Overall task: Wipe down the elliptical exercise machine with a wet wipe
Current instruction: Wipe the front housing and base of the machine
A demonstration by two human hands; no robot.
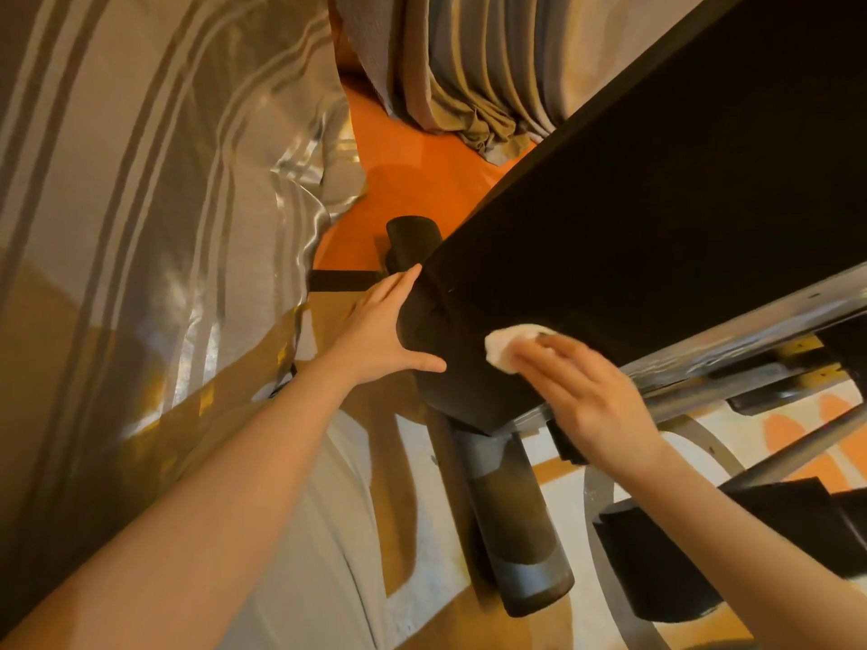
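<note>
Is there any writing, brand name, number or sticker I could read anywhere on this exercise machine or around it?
None can be read.
The black machine body shows no lettering on its dark surface.
The wet wipe under the right hand is plain white.
The left hand rests on the body's edge, where no label shows.

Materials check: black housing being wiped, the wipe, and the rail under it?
Black housing: looks like matte moulded plastic, dull with rounded edges. Wipe: white, soft, crumpled, likely nonwoven cloth. Rail: probably painted or bare metal, grey with streaky shine.
</note>
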